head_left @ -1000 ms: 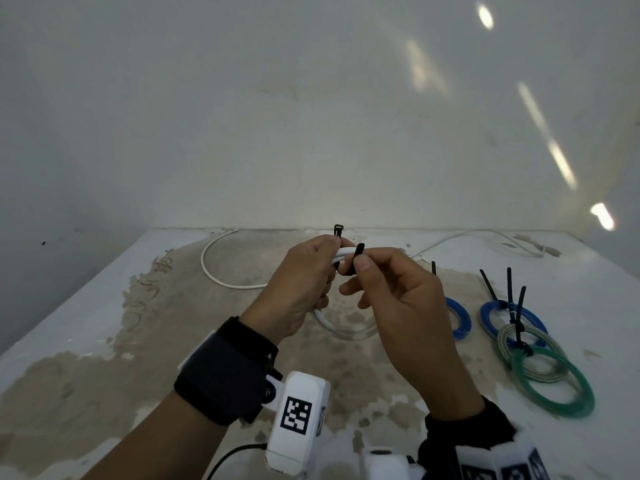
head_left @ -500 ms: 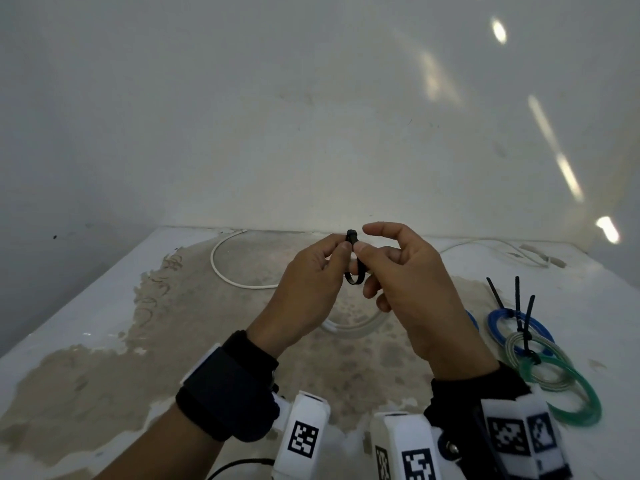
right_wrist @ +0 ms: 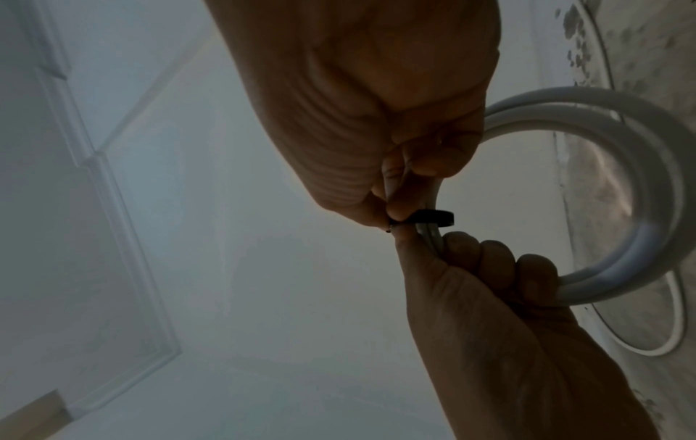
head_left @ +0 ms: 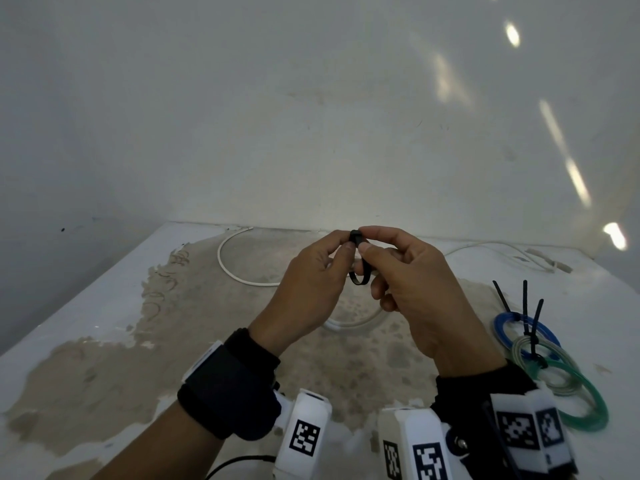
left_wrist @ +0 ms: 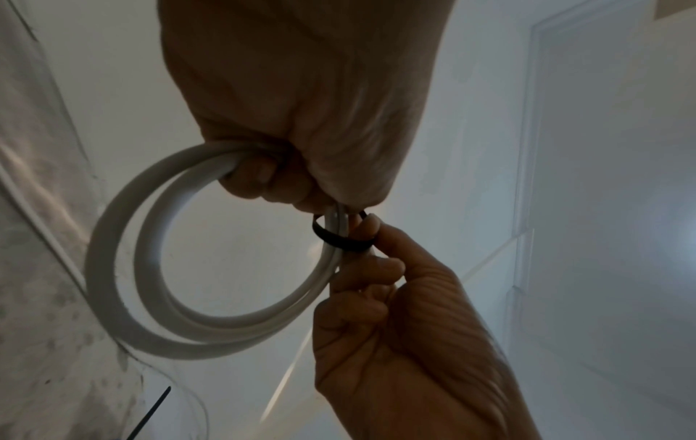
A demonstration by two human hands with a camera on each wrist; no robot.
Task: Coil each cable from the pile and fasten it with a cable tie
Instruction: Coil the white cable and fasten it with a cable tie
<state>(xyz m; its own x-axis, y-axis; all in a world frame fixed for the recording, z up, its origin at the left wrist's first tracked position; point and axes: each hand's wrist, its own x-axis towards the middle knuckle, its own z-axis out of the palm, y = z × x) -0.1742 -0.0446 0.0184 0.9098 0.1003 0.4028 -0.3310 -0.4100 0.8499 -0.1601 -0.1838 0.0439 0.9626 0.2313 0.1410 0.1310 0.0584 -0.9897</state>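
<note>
Both hands are raised above the tabletop [head_left: 104, 306], meeting at the centre of the scene. The left hand [head_left: 308, 289] has its fingers curled round the white cable coil [left_wrist: 124, 268], clamping the turns together so they cannot spring apart while the fastener goes on. The coil hangs below the fist, clear of the surface. The black cable tie [head_left: 360, 268] forms a loose loop around the bundled turns just beside the left fingertips. The right hand [head_left: 415, 292] pinches the tie at its head between thumb and forefinger, remaining fingers curled loosely beneath; this grip probably serves to feed or draw the tail through the head. The loop is not yet snug against the cable, so tightening appears to remain.

On the right of the tabletop lie finished coils, blue [head_left: 530, 336], clear [head_left: 550, 365] and green [head_left: 588, 403], overlapping, each with a black tie tail standing up. At the far side, two uncoiled white cables [head_left: 228, 268] remain; one runs to the far right
</note>
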